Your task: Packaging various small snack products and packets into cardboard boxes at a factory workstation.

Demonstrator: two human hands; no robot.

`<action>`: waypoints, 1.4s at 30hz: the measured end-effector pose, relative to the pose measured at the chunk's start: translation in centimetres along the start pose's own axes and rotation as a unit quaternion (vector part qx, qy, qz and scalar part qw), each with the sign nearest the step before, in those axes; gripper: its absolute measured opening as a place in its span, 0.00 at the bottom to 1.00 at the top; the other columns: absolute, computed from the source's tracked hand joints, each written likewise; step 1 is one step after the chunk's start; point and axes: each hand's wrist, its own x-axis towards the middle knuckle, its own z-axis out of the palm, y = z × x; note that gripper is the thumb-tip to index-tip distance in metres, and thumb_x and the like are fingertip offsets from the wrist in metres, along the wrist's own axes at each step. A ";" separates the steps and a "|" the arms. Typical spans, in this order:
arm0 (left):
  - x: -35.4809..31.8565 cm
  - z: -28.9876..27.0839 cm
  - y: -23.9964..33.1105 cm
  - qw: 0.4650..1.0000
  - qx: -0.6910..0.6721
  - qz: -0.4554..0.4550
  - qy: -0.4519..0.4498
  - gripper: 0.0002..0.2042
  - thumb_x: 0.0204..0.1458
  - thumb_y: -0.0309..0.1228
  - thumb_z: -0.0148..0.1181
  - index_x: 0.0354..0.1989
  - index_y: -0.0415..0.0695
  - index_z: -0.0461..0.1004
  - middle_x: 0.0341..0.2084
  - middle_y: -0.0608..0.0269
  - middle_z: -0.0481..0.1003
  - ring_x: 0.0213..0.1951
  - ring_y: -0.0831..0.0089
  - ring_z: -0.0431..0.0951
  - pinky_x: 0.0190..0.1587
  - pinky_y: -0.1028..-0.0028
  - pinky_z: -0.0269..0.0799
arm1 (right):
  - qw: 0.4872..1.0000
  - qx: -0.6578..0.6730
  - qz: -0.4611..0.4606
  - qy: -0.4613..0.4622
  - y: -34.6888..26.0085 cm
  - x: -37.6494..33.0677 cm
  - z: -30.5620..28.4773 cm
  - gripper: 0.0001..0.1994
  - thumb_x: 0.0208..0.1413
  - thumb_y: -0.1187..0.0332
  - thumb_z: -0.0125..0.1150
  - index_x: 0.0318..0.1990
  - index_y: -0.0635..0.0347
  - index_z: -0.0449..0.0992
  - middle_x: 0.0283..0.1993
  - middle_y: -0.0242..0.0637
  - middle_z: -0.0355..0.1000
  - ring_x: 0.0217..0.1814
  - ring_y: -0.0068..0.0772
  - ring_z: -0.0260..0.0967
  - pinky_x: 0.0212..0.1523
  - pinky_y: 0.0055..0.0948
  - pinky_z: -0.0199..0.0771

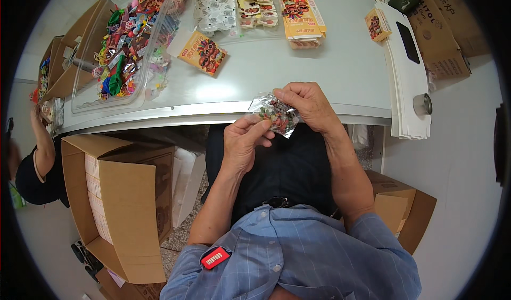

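The left hand (244,143) and right hand (308,107) pinch a clear bag (272,111); small pieces (282,120) are already inside, its sealing unclear; trinkets (125,47) in the tub (109,105) seem left to do.

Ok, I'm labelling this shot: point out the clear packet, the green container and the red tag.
Clear packet (277,113): head view, its crinkled middle.
Green container (404,1): head view, its side.
Red tag (215,258): head view, its front.

Left hand (246,141) and right hand (310,107) pinch a clear plastic packet (273,113), centre frame.
Upper left, a clear bin (106,107) holds colourful trinkets (125,39); top, right of centre, yellow cartons (302,22).
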 end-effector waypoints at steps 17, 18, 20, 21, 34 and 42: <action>-0.2 -0.3 -0.5 1.000 -0.017 0.005 -0.013 0.09 0.60 0.28 0.61 0.43 0.34 0.79 0.34 0.55 0.82 0.30 0.75 0.82 0.25 0.80 0.79 | 1.000 -0.005 -0.020 0.003 0.3 0.0 0.0 0.13 0.65 0.64 0.61 0.32 0.65 0.81 0.27 0.26 0.75 0.30 0.12 0.66 0.32 0.19 0.67; -0.2 -0.3 -0.6 1.000 -0.014 0.008 -0.010 0.10 0.61 0.29 0.61 0.43 0.34 0.79 0.34 0.54 0.82 0.29 0.75 0.82 0.25 0.79 0.79 | 1.000 -0.005 -0.017 0.002 0.3 -0.1 0.0 0.13 0.64 0.64 0.61 0.32 0.65 0.82 0.28 0.26 0.75 0.30 0.12 0.66 0.32 0.18 0.67; -0.2 -0.4 -0.6 1.000 -0.015 0.007 -0.010 0.10 0.61 0.29 0.60 0.43 0.34 0.79 0.34 0.54 0.82 0.30 0.74 0.82 0.25 0.79 0.79 | 1.000 -0.005 -0.013 0.001 0.3 -0.1 -0.1 0.13 0.64 0.64 0.62 0.33 0.65 0.82 0.28 0.26 0.75 0.30 0.12 0.66 0.32 0.18 0.67; -0.2 -0.4 -0.7 1.000 -0.015 0.007 -0.010 0.10 0.61 0.30 0.60 0.43 0.34 0.79 0.34 0.54 0.82 0.30 0.74 0.82 0.25 0.79 0.80 | 1.000 -0.012 -0.015 0.002 0.3 0.0 -0.1 0.13 0.64 0.64 0.62 0.33 0.65 0.82 0.28 0.25 0.75 0.30 0.12 0.66 0.33 0.18 0.67; -0.3 -0.2 -0.5 0.998 -0.049 0.014 -0.026 0.17 0.66 0.38 0.53 0.44 0.32 0.78 0.36 0.51 0.81 0.30 0.73 0.82 0.25 0.78 0.80 | 0.999 -0.018 -0.028 0.004 0.6 0.0 -0.1 0.13 0.65 0.64 0.61 0.32 0.64 0.81 0.27 0.23 0.73 0.29 0.11 0.63 0.31 0.18 0.64; -0.2 -0.8 -0.9 0.998 -0.048 0.014 -0.030 0.13 0.64 0.33 0.57 0.43 0.33 0.79 0.34 0.53 0.81 0.29 0.73 0.82 0.24 0.78 0.80 | 0.999 -0.011 -0.028 0.010 0.6 -0.1 0.1 0.13 0.64 0.64 0.61 0.32 0.65 0.81 0.27 0.22 0.72 0.29 0.11 0.62 0.31 0.18 0.63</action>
